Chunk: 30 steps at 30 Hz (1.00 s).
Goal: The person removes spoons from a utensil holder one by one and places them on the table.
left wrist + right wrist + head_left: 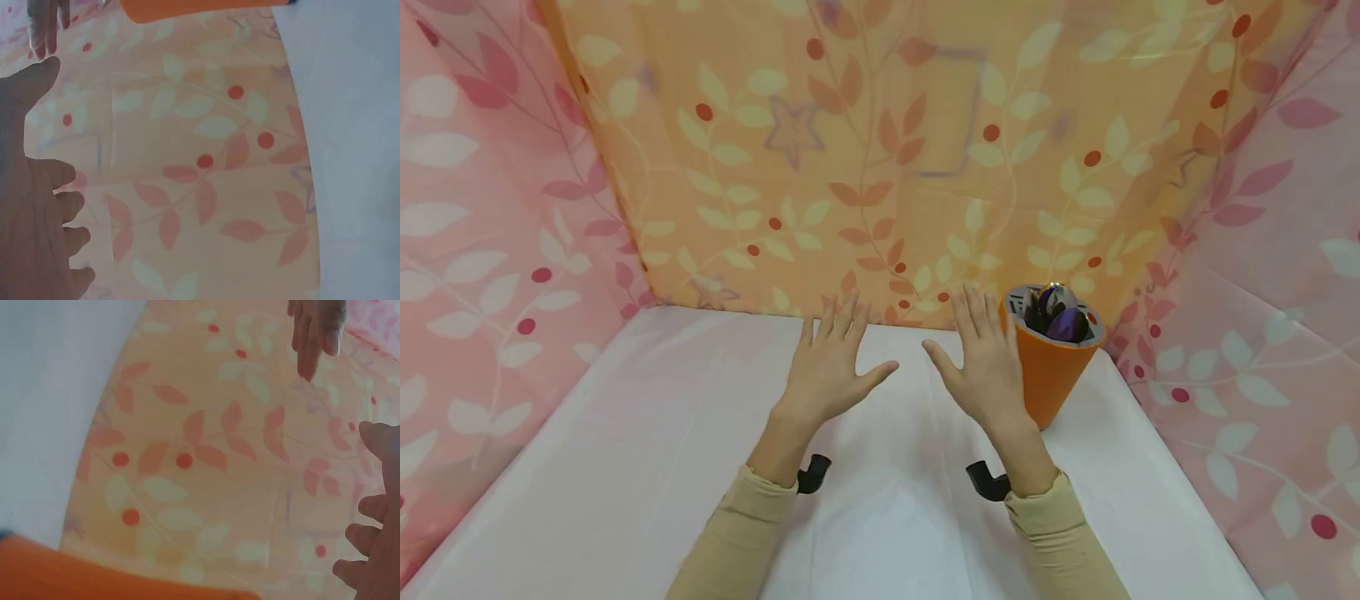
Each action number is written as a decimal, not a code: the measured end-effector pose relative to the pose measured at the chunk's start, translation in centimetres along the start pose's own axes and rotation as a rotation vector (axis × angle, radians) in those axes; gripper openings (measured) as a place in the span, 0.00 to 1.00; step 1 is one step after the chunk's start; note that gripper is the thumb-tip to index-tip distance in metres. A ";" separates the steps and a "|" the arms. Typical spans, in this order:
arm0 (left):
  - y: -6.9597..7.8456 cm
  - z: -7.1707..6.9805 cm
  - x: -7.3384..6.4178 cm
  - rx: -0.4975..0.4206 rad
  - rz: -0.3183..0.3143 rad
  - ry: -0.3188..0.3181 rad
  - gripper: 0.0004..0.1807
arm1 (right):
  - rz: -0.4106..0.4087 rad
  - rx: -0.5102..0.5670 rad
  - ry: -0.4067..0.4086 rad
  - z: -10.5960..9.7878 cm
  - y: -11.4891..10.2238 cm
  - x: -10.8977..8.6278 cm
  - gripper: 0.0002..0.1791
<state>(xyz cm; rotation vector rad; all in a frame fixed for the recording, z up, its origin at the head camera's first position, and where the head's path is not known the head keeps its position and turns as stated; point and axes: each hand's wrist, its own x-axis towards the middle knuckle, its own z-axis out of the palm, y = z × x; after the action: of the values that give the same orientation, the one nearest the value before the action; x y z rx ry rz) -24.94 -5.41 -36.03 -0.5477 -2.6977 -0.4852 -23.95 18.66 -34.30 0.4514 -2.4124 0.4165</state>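
Both hands are held out over the white table, fingers spread and nothing in them. The left hand [827, 367] is left of the middle, its thumb pointing toward the other hand. Opposite it, the right hand [988, 367] mirrors that pose and overlaps the left edge of an orange tapered container [1056, 375] in the head view. Inside the container's grey top stand several rounded things [1067, 323], dark, purple and shiny; their kind is too small to make out. In the left wrist view the left palm and fingers [65, 206] stretch along the left side.
A white cloth [625, 467] covers the table. Behind it hangs an orange leaf-patterned curtain [865, 167], with pink curtains [475, 250] on both sides. A black curved piece [815, 473] sits at the left wrist and another black piece [987, 481] at the right.
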 end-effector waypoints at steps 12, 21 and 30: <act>5.1 0.8 4.2 -0.023 0.076 0.106 0.54 | -0.011 0.029 0.145 -6.5 7.9 -0.3 0.48; 8.0 3.7 7.1 -0.008 0.120 0.024 0.55 | 0.054 0.088 0.010 -8.6 16.9 -2.3 0.49; 11.6 6.6 8.7 -0.068 0.122 -0.080 0.54 | 0.107 0.075 -0.179 -8.4 21.8 -4.0 0.46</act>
<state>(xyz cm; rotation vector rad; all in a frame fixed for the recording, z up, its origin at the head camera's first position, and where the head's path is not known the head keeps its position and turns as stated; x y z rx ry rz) -29.27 9.91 -35.40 -0.7604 -2.7104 -0.5333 -25.59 42.29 -34.52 0.4084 -2.6091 0.5353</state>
